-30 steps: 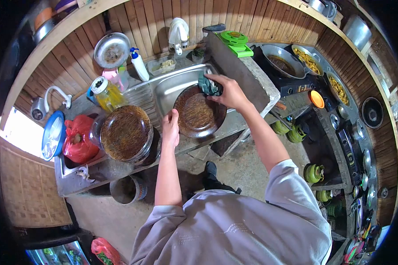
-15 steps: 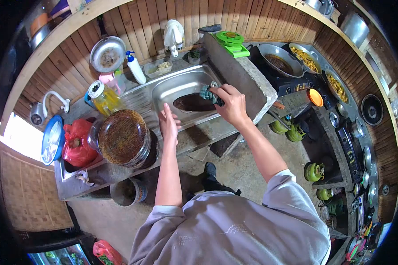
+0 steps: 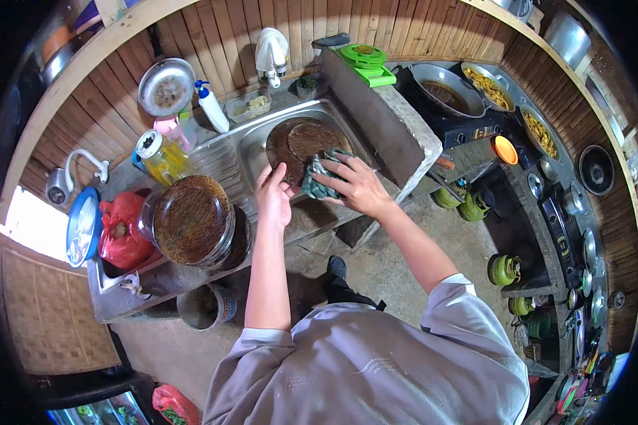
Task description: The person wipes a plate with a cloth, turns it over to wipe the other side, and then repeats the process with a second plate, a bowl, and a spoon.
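Note:
A round brown lid or plate [image 3: 298, 142] is tilted over the steel sink [image 3: 247, 149]. My left hand [image 3: 273, 195] holds its lower left edge, with the thumb and fingers at the rim. In my right hand [image 3: 354, 185] is a dark green patterned cloth [image 3: 322, 183], pressed against the lower right part of the round piece. Left of my left hand, a similar brown disc [image 3: 193, 221] lies on top of a stack of glassy round pieces on the counter.
Beyond the sink are a white faucet [image 3: 272, 57], a white pump bottle [image 3: 212, 108] and a clear container [image 3: 248, 108]. A jar of yellow contents [image 3: 164, 159] and a red bag [image 3: 122, 230] stand left. A concrete divider [image 3: 390, 106] borders the sink's right side.
The round brown piece has come up out of the sink into my left hand. My right hand has moved down and left, and the cloth now spreads against the piece.

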### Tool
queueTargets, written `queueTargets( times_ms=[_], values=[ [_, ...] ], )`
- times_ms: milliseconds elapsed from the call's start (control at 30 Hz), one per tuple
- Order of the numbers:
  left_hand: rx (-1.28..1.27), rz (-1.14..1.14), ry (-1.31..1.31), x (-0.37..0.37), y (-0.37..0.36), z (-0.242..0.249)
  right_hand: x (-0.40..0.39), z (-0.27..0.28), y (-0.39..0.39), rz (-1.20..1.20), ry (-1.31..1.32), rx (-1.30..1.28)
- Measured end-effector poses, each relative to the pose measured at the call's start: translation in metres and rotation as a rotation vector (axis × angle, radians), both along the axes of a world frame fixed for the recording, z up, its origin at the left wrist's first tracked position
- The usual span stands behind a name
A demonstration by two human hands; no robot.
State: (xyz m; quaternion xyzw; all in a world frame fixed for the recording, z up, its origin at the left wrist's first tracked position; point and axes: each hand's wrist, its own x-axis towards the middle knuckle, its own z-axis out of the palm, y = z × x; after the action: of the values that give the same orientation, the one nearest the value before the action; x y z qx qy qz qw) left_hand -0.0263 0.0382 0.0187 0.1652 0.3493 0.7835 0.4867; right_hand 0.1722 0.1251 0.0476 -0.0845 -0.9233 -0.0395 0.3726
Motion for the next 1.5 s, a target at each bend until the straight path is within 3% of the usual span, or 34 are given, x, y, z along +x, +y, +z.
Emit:
queueTargets(
  times_ms=[167, 333, 533, 600, 667, 733, 800, 900, 1000, 1133, 1200, 1233, 1333, 1500],
  values=[
    [0.048, -0.061, 0.232, 0.003, 0.0, 0.015, -0.022, 0.011, 0.005, -0.104, -0.01, 0.011],
    [-0.044, -0.127, 0.433, 0.011, -0.008, 0.007, -0.049, 0.023, 0.032, -0.297, 0.272, -0.279],
    [-0.067, -0.127, 0.542, -0.009, -0.011, -0.022, -0.052, 0.014, -0.008, -0.009, 0.002, -0.034],
    [-0.084, -0.127, 0.563, -0.009, -0.017, -0.026, -0.057, 0.015, 0.002, -0.015, 0.072, -0.087],
    [-0.101, -0.134, 0.623, -0.004, -0.021, -0.015, -0.063, 0.012, 0.023, -0.094, 0.218, -0.257],
    [-0.078, -0.13, 0.582, -0.001, -0.023, -0.018, -0.064, 0.013, 0.044, -0.18, 0.284, -0.588],
    [-0.081, -0.12, 0.577, -0.003, -0.027, -0.021, -0.06, 0.014, 0.048, -0.285, 0.223, -0.796],
    [-0.107, -0.111, 0.605, -0.01, -0.028, -0.023, -0.064, 0.005, 0.026, -0.155, 0.258, -0.332],
    [-0.101, -0.134, 0.583, -0.013, -0.033, -0.021, -0.066, 0.022, -0.006, 0.035, 0.128, -0.123],
    [-0.078, -0.121, 0.568, -0.014, -0.04, -0.021, -0.071, 0.005, 0.032, -0.16, 0.369, -0.453],
    [-0.08, -0.098, 0.586, -0.015, -0.042, -0.02, -0.066, 0.011, 0.038, -0.443, 0.316, -0.909],
    [-0.082, -0.082, 0.525, -0.013, -0.044, -0.019, -0.066, 0.001, 0.04, -0.4, 0.326, -0.864],
    [-0.066, -0.034, 0.363, -0.008, -0.042, -0.018, -0.066, -0.011, 0.001, -0.205, 0.359, -0.41],
    [0.019, 0.03, 0.13, -0.01, -0.045, -0.034, -0.043, -0.029, -0.064, 0.018, 0.112, -0.135]
  ],
)
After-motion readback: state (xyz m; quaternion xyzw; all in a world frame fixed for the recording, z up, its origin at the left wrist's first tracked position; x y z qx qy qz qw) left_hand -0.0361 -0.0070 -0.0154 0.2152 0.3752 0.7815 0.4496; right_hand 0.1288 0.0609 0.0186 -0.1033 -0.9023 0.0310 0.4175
